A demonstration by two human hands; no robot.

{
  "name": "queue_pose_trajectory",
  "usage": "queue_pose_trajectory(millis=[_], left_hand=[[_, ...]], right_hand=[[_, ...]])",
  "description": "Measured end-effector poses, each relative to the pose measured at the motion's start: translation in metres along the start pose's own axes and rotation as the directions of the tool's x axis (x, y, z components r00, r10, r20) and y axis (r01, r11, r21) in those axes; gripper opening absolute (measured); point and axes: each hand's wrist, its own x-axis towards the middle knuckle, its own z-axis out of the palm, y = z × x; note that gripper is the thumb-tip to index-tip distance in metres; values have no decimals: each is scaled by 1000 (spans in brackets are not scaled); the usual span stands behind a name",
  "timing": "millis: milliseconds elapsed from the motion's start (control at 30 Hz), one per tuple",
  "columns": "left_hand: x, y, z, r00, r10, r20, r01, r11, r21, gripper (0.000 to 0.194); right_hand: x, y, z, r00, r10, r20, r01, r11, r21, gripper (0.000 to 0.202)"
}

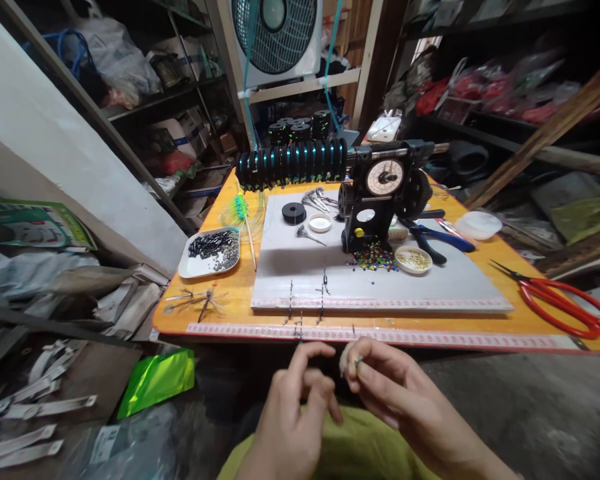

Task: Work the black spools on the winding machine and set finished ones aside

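Observation:
Below the table's front edge my left hand [300, 407] is held with bent fingers, its index finger arched above the thumb. Anything within those curled fingers is too small to make out. Beside it, my right hand [395, 387] pinches a tiny dark piece [359, 362] between thumb and forefinger; a whitish covering shows around a fingertip. The two hands are apart. Just beyond them lies a pink-marked ruler strip [420, 337]. Short dark wire-like rigs with small beads [322, 300] lie across the front edge of a grey board [275, 270].
A black geared winder [375, 207] carries a row of spools [293, 163]. Colourful beads [373, 257], a dish of gold bits [413, 260], pliers [440, 240] and red scissors [560, 300] lie right. A white tray [184, 267] of black parts sits left. Behind stands a fan [275, 37].

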Motion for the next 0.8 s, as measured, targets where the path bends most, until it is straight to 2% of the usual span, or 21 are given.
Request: queue_pose_trajectory(millis=[67, 100, 167, 233, 300, 333, 367, 400, 433, 467, 500, 533, 600, 667, 800], left_hand=[[14, 19, -5, 978, 159, -133, -142, 981, 131, 35], [22, 28, -4, 964, 211, -159, -190, 972, 142, 34], [36, 40, 2, 950, 278, -142, -267, 959, 95, 30], [46, 44, 11, 952, 286, -110, -293, 955, -45, 29], [51, 42, 18, 954, 290, -82, -301, 922, -242, 29], [52, 40, 21, 953, 295, -63, -298, 893, -337, 28], [52, 38, 23, 954, 298, -42, -288, 862, -417, 27], [51, 37, 24, 954, 300, -21, -273, 834, -480, 27], [51, 35, 26, 955, 295, -1, -252, 814, -523, 28], [50, 34, 27, 960, 281, 20, -223, 802, -553, 28], [50, 34, 28, 963, 265, 39, -193, 789, -583, 28], [49, 33, 29, 967, 250, 53, -166, 772, -613, 28], [48, 32, 30, 973, 216, 80, -106, 729, -676, 29], [45, 30, 31, 975, 197, 103, -58, 671, -739, 29], [40, 26, 30, 973, 203, 107, -42, 616, -787, 29]], right_hand=[[-2, -3, -1, 998, -40, -39, 31, 978, -205, 29], [-4, -5, -1, 995, -68, -67, 46, 955, -294, 30], [-8, -8, -4, 981, -158, -113, 80, 861, -503, 28], [-11, -14, -10, 960, -264, -91, 119, 682, -721, 23], [-13, -24, -19, 941, -336, -49, 132, 495, -859, 18], [-13, -31, -23, 931, -360, -66, 123, 477, -870, 21], [-10, -39, -26, 920, -373, -117, 114, 541, -833, 25], [-7, -48, -28, 911, -364, -196, 112, 673, -731, 31], [-2, -58, -28, 923, -307, -232, 130, 816, -563, 39], [5, -66, -26, 957, -222, -186, 144, 923, -357, 42], [12, -74, -24, 990, -117, -73, 104, 981, -162, 42], [19, -80, -20, 997, -42, 63, 43, 999, -2, 41], [32, -87, -13, 969, 45, 241, -80, 987, 141, 36], [42, -87, -7, 961, 59, 268, -115, 974, 197, 38], [49, -79, 0, 982, 40, 187, -93, 954, 286, 43]])
